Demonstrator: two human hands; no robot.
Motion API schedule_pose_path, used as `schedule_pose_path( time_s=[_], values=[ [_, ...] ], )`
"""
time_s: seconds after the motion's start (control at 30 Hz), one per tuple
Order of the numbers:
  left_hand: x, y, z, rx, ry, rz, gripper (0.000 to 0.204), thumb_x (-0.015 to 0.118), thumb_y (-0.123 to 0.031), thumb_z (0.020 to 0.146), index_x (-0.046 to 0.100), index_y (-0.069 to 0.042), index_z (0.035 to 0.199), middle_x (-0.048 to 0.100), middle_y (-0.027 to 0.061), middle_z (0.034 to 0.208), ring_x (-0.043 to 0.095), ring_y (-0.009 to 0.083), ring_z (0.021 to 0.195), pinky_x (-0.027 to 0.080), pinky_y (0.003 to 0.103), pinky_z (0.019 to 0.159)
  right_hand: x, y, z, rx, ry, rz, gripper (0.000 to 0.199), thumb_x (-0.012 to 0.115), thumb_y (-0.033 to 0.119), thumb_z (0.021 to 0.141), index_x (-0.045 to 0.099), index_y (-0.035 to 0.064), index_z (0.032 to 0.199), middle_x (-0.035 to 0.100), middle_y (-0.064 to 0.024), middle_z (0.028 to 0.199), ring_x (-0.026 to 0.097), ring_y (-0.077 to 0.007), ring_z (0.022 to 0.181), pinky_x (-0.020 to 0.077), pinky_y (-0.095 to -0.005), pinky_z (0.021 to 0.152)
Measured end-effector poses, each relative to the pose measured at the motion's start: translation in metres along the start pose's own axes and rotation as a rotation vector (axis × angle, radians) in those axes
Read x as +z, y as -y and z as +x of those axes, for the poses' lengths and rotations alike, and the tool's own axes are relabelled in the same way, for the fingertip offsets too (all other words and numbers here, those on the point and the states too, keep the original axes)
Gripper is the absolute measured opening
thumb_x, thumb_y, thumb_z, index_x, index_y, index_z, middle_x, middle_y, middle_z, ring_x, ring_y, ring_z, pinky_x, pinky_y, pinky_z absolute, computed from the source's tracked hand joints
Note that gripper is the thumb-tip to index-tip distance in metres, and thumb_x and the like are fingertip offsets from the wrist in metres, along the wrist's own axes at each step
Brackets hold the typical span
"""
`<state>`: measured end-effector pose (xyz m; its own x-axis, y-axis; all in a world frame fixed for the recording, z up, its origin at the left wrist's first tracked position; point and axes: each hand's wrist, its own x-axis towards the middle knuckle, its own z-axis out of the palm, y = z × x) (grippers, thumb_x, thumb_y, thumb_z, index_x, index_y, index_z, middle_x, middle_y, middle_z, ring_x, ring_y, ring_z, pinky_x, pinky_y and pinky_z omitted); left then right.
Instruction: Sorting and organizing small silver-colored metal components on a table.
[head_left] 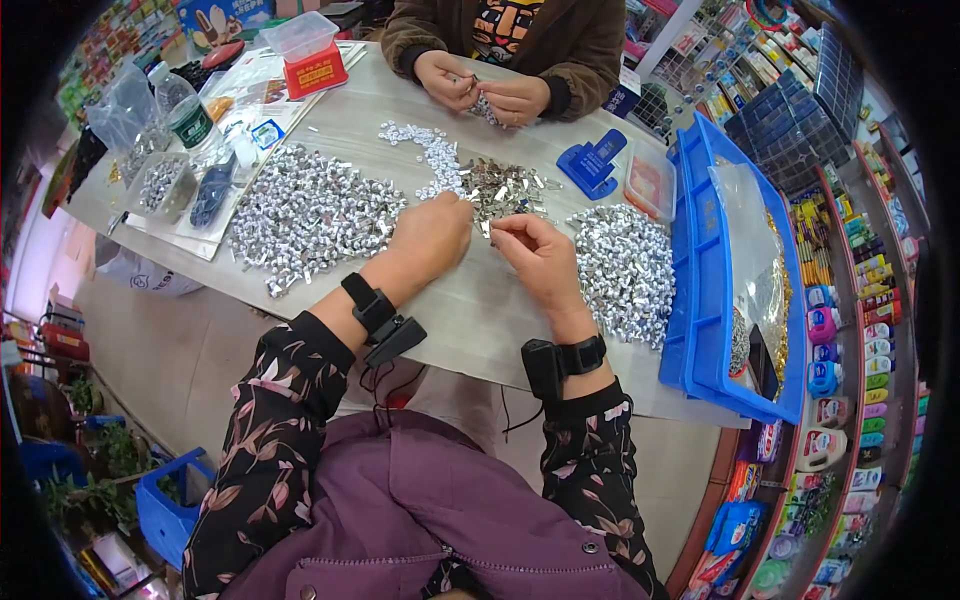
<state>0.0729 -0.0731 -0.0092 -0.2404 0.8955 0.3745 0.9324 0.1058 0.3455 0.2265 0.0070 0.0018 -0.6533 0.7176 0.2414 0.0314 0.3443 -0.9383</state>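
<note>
Small silver piece [487, 228] is sitting between both hands at the near edge of the middle silver pile [505, 188], on the grey table [470, 310]. Right hand [540, 255] is pinching it with thumb and forefinger, grip narrow. Left hand [432, 232] is curling over the other end, fingertips closing in; can't tell if it's actually gripping.

Step, as I read it: working one piece from the loose pile, likely assembling or folding. Next move likely calls for fine two-finger alignment, then dropping it on a done heap.

Counts: three big silver heaps — left heap [305, 215], middle one, right heap [625, 265]; one strip of white pieces [435, 155]; pieces themselves far too many to count. One blue tray [705, 300] at right. One co-worker's pair of hands [480, 90] across the table, handling similar bits.
</note>
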Motion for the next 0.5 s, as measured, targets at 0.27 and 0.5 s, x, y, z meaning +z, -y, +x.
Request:
schedule_pose_path(
  time_s=[0.27,0.5],
  values=[
    [-0.01,-0.001,-0.003,-0.084,0.001,-0.222,0.01,0.054,-0.013,0.076,0.054,-0.004,0.081,0.058,0.0164,0.084,0.058,0.034,0.077,0.047,0.043,0.067,-0.001,-0.01,0.003,0.061,0.052,0.195,0.012,0.064,0.006,0.081,0.058,0.0021,0.091,0.061,-0.0007,0.079,0.056,-0.0063,0.069,0.0455,-0.0192,0.063],
    [-0.01,0.006,-0.004,-0.098,-0.122,-0.249,0.012,0.058,-0.013,0.075,0.056,-0.005,0.084,0.058,0.0137,0.08,0.059,0.0323,0.074,0.047,0.04,0.064,-0.003,-0.006,0.007,0.059,0.039,0.32,0.012,0.061,0.007,0.083,0.056,0.0016,0.093,0.061,-0.0023,0.081,0.057,-0.0084,0.07,0.0461,-0.02,0.063]
  ],
)
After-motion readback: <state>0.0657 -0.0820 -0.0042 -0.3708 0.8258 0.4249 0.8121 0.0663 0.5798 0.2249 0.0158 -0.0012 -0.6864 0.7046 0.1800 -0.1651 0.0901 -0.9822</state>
